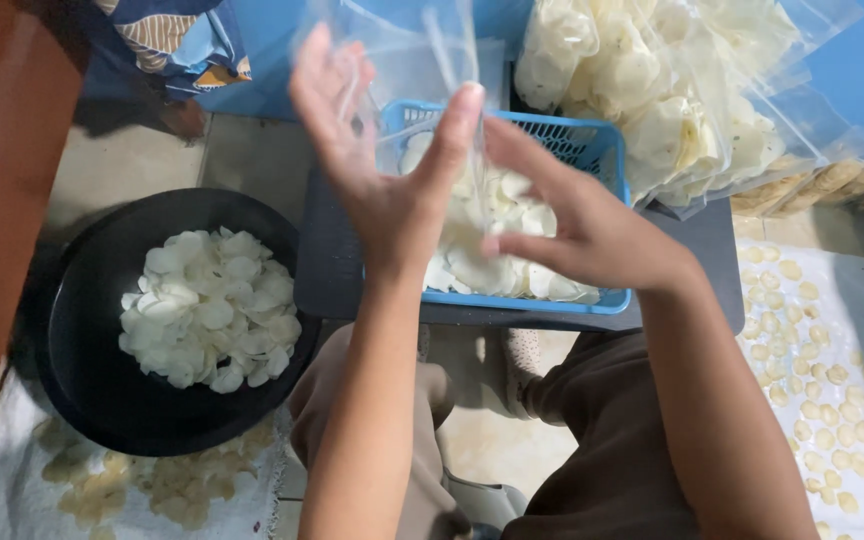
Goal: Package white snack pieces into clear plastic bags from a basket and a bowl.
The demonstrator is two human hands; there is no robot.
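My left hand [382, 170] is raised with the thumb and fingers spread, pressing against a clear plastic bag [407, 60] held upright. My right hand [572, 225] grips the same bag lower down, fingers curled on its side. The bag hangs over a blue plastic basket [607, 150] holding white raw crackers [492, 260]. The basket rests on a dark grey scale platform [337, 260]. How much is inside the bag is hard to tell.
A black round basin [82, 330] with white crackers sits at the left on a white cloth. Large clear bags of crackers [672, 90] lie at the upper right. Small yellowish chips dry on a cloth [832, 360] at the right. My knees are below the platform.
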